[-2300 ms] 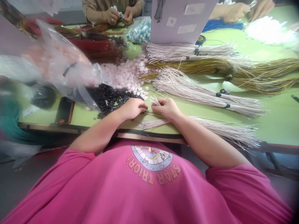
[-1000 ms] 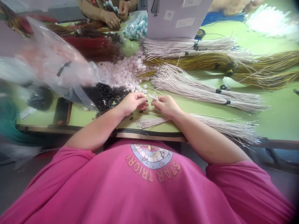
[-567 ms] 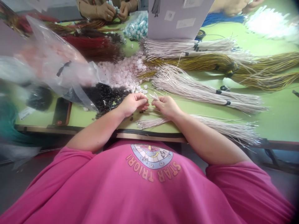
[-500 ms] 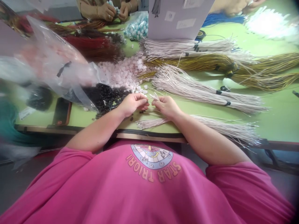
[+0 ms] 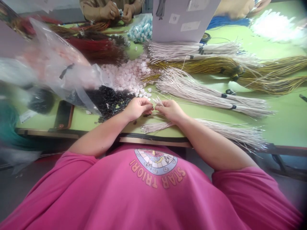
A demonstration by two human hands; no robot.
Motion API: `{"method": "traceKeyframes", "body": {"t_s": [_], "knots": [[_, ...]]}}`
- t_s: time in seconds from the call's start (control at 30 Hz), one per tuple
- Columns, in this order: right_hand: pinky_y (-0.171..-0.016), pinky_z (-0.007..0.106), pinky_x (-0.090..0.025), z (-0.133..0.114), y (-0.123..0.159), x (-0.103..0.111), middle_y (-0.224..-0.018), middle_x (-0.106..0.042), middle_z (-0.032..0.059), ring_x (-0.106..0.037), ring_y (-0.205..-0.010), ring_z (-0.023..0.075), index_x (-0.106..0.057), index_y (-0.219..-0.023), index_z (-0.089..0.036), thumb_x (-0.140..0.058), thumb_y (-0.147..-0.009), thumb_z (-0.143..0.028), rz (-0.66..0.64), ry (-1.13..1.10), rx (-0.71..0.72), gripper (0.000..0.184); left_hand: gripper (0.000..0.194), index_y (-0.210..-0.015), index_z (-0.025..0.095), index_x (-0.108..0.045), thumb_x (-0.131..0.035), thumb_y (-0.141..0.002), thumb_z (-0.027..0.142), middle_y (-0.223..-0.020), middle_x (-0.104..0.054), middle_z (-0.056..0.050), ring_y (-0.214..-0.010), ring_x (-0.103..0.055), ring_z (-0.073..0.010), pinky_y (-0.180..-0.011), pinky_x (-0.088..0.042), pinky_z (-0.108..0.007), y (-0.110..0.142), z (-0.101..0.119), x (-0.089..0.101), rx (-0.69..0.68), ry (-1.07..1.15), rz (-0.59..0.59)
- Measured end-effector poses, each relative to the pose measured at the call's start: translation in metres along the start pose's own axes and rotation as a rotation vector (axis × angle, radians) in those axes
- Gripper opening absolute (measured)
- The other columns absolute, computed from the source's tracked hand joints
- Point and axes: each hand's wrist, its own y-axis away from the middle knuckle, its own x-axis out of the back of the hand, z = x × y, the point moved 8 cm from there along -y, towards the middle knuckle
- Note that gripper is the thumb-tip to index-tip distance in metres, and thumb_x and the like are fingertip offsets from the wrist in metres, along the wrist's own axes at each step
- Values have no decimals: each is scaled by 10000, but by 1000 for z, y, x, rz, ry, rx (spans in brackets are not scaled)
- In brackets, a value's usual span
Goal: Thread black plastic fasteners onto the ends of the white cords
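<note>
My left hand (image 5: 137,108) is closed in a pinch at the right edge of a heap of small black plastic pieces (image 5: 112,100). A dark speck shows at its fingertips, seemingly one of those black pieces, mostly covered. Facing it, nearly touching, my right hand (image 5: 170,111) is shut on several white wires (image 5: 157,101), whose metal-tipped ends fan out past thumb and finger. Beneath my right wrist lies a loose bundle of white wires (image 5: 230,132) along the table's front edge. Small pale pink plastic housings (image 5: 129,75) are heaped beyond my left hand.
Tied white wire bundles (image 5: 206,92) and yellow-black wires (image 5: 220,66) lie to the right. A clear plastic bag (image 5: 62,64) and a phone (image 5: 64,115) are at left. A lilac partition (image 5: 182,19) stands behind. Across the table, co-workers' hands (image 5: 110,12) handle small parts.
My left hand has turned from lower beside the black heap to a pinch by the wire ends, fingertips now closer to my right hand. The right hand keeps its grip. The view shifted slightly.
</note>
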Motion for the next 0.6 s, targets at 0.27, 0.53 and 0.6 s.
{"method": "traceKeyframes", "body": {"t_s": [0.27,0.53,0.6], "knots": [[-503,215,-276,4,-2,3,-534,-445,-43,-347,-502,65,-568,-661,-129,-560,-695,-357,51,2,12,231,139,-731,123,-617,-635,-728,261,-585,-635,-21,-526,-576,-95,-544,-465,-216,-3,-2,0,-38,-63,-9],[-587,218,-344,-2,-1,-1,-630,-561,-8,-452,-581,90,-615,-706,-117,-549,-709,-330,-5,-10,79,224,159,-735,128,-623,-596,-748,284,-572,-608,-11,-483,-524,-75,-487,-402,-194,-1,-1,-6,-65,-122,-48],[-601,219,-351,-2,-1,-3,-645,-574,-5,-463,-592,91,-624,-715,-115,-554,-707,-321,-16,-23,88,218,169,-743,133,-624,-581,-757,295,-537,-584,-2,-474,-514,-79,-484,-388,-196,-1,-2,-7,-72,-157,-58]]}}
